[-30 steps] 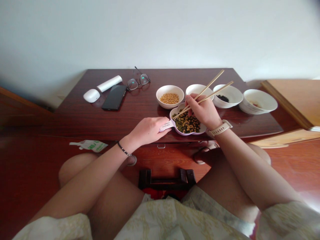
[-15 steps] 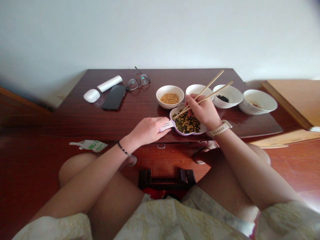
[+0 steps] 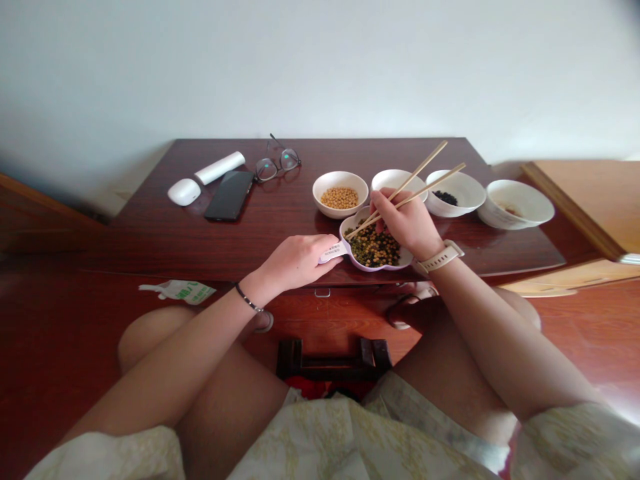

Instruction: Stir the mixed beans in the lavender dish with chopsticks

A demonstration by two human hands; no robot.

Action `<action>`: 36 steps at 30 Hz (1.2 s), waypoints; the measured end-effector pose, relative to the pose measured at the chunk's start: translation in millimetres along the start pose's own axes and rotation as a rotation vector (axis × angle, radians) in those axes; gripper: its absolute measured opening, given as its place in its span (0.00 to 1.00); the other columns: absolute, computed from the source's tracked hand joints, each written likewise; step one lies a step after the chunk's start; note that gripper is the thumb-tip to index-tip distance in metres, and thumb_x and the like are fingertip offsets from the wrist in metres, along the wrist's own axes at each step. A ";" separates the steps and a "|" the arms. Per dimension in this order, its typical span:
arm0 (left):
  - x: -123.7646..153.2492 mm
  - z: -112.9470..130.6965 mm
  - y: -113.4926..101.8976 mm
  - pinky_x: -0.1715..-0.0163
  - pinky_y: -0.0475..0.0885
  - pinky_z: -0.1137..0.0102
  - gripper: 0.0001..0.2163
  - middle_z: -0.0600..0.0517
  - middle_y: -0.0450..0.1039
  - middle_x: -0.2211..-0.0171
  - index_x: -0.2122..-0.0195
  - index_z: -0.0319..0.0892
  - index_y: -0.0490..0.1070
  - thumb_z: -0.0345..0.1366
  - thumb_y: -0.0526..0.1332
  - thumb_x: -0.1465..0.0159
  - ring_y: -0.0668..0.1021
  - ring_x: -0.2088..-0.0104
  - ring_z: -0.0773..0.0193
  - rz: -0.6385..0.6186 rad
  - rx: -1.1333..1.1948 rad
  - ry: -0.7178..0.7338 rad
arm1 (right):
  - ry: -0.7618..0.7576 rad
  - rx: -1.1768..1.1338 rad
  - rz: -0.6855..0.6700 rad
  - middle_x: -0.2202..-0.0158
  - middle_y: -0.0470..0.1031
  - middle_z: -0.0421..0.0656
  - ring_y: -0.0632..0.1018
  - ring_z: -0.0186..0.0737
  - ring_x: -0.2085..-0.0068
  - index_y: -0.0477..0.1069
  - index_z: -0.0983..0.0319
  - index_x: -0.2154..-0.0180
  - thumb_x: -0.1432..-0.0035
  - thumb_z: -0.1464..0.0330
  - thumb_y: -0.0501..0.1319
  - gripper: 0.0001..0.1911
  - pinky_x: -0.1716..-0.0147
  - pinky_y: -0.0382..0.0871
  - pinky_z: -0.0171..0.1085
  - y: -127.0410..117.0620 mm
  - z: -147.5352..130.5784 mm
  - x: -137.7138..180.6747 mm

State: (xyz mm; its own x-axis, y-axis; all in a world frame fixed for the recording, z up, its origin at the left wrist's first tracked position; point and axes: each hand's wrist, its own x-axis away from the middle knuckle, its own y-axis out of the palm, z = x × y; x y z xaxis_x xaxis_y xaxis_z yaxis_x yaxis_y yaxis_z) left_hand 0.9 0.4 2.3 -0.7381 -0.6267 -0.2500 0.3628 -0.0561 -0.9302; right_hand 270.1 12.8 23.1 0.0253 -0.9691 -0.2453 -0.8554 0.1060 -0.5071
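My left hand [image 3: 305,259] is closed round the short handle of a lobed, pale purple and white bowl [image 3: 367,268] at the table's front edge. Mixed beans [image 3: 375,247], yellow, green and black, lie in it. My right hand [image 3: 405,220] grips a pair of wooden chopsticks [image 3: 425,160], their tips down among the beans near the handle side. Behind the bowl stands a white bowl of yellow soybeans [image 3: 340,197]. Next to it, a second white bowl [image 3: 393,177] is partly hidden by my right hand. Farther right, another white bowl [image 3: 467,190] holds black beans [image 3: 445,198].
At the far right stands a white bowl [image 3: 530,200] with a little brownish content. Glasses [image 3: 277,165], a black phone [image 3: 230,195] and a white two-part device [image 3: 220,167] lie on the left of the dark table [image 3: 165,240]. A wooden surface [image 3: 590,193] adjoins at right.
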 end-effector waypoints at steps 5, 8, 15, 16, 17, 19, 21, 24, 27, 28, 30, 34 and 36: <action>0.1 -0.2 0.2 0.60 0.75 0.67 0.12 0.48 0.84 0.54 0.48 0.44 0.75 0.45 0.60 0.23 0.86 0.56 0.56 -0.005 -0.007 -0.001 | 0.002 0.000 0.002 0.78 0.74 0.43 0.75 0.38 0.76 0.74 0.60 0.67 0.25 0.48 0.56 0.26 0.74 0.63 0.37 -0.6 -0.6 0.5; 0.0 -0.1 0.2 0.60 0.75 0.67 0.12 0.48 0.85 0.53 0.47 0.44 0.75 0.45 0.60 0.23 0.87 0.56 0.57 -0.001 -0.007 0.001 | 0.004 -0.001 -0.005 0.78 0.74 0.43 0.75 0.37 0.76 0.74 0.60 0.67 0.25 0.47 0.56 0.27 0.73 0.63 0.37 -0.3 0.6 0.2; 0.2 0.2 -0.5 0.62 0.74 0.68 0.11 0.47 0.84 0.55 0.49 0.43 0.75 0.45 0.60 0.23 0.86 0.58 0.57 -0.001 -0.028 0.009 | -0.002 0.004 -0.001 0.78 0.74 0.42 0.74 0.38 0.76 0.74 0.59 0.67 0.26 0.44 0.56 0.28 0.73 0.63 0.37 0.7 2.8 -0.6; 0.2 0.3 -0.7 0.63 0.73 0.68 0.11 0.47 0.84 0.55 0.49 0.43 0.75 0.45 0.60 0.23 0.86 0.58 0.58 -0.001 -0.034 0.008 | -0.005 0.009 -0.002 0.78 0.74 0.42 0.74 0.38 0.76 0.74 0.59 0.67 0.26 0.45 0.56 0.28 0.73 0.63 0.37 0.7 2.8 -0.5; 0.2 0.5 -1.0 0.63 0.73 0.68 0.11 0.48 0.84 0.56 0.50 0.43 0.75 0.44 0.60 0.23 0.86 0.58 0.58 -0.001 -0.033 0.007 | -0.007 0.013 -0.003 0.78 0.74 0.42 0.74 0.38 0.76 0.74 0.59 0.67 0.25 0.45 0.55 0.28 0.73 0.64 0.37 0.8 2.8 -0.4; 0.2 0.9 -1.5 0.62 0.74 0.67 0.11 0.48 0.85 0.55 0.50 0.44 0.75 0.44 0.60 0.23 0.86 0.58 0.57 -0.001 -0.021 0.009 | -0.011 0.015 -0.004 0.77 0.75 0.42 0.75 0.38 0.76 0.74 0.59 0.67 0.25 0.45 0.55 0.28 0.72 0.64 0.37 0.8 3.3 -0.5; 0.3 1.1 -2.0 0.62 0.74 0.67 0.11 0.48 0.85 0.55 0.49 0.44 0.75 0.44 0.60 0.23 0.86 0.57 0.57 -0.009 -0.018 0.008 | -0.012 0.010 -0.008 0.77 0.75 0.42 0.75 0.38 0.75 0.74 0.59 0.68 0.26 0.44 0.56 0.28 0.72 0.64 0.37 0.9 4.1 -0.7; 0.5 1.1 -2.3 0.61 0.75 0.67 0.10 0.48 0.84 0.56 0.49 0.44 0.75 0.44 0.60 0.23 0.87 0.57 0.56 -0.025 -0.029 -0.002 | -0.004 0.002 -0.013 0.78 0.74 0.42 0.75 0.38 0.76 0.74 0.59 0.67 0.26 0.43 0.55 0.29 0.73 0.63 0.37 1.1 4.9 -0.8; 0.9 1.1 -2.5 0.60 0.75 0.67 0.10 0.48 0.84 0.56 0.48 0.44 0.75 0.43 0.60 0.23 0.87 0.57 0.56 -0.029 -0.025 -0.006 | 0.011 0.003 -0.020 0.79 0.73 0.41 0.75 0.38 0.76 0.74 0.59 0.67 0.26 0.42 0.55 0.29 0.73 0.63 0.37 1.1 3.9 -0.3; 1.0 1.1 -2.6 0.60 0.75 0.67 0.10 0.48 0.84 0.56 0.48 0.44 0.75 0.43 0.60 0.23 0.87 0.57 0.56 -0.028 -0.023 -0.007 | 0.013 0.005 -0.020 0.79 0.74 0.41 0.75 0.38 0.76 0.74 0.59 0.67 0.26 0.43 0.55 0.29 0.73 0.63 0.37 1.1 3.3 0.0; 1.2 1.1 -2.7 0.60 0.75 0.67 0.10 0.48 0.84 0.56 0.48 0.44 0.75 0.43 0.61 0.23 0.87 0.57 0.56 -0.024 -0.016 -0.009 | 0.009 0.013 -0.019 0.79 0.74 0.41 0.75 0.38 0.76 0.74 0.59 0.67 0.26 0.44 0.55 0.29 0.72 0.63 0.37 0.8 2.0 0.4; 1.5 0.6 -2.4 0.61 0.74 0.67 0.10 0.49 0.84 0.56 0.49 0.44 0.75 0.43 0.61 0.23 0.87 0.57 0.56 -0.020 -0.008 -0.011 | 0.005 0.028 -0.014 0.79 0.74 0.41 0.75 0.38 0.75 0.74 0.59 0.67 0.25 0.44 0.55 0.29 0.71 0.64 0.37 0.3 0.3 1.1; 1.6 0.0 -1.7 0.61 0.74 0.67 0.10 0.49 0.84 0.56 0.48 0.44 0.75 0.43 0.61 0.23 0.87 0.57 0.56 -0.024 -0.007 -0.013 | 0.010 0.027 -0.015 0.79 0.74 0.41 0.76 0.39 0.75 0.74 0.60 0.67 0.25 0.44 0.55 0.29 0.71 0.64 0.37 0.3 0.0 1.3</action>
State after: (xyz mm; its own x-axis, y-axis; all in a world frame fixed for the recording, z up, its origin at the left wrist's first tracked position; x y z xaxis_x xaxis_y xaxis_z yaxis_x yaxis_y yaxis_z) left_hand -0.9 -0.6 3.5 -0.7389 -0.6356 -0.2237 0.3407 -0.0660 -0.9379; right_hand 269.8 11.6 22.6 0.0321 -0.9728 -0.2293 -0.8404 0.0978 -0.5330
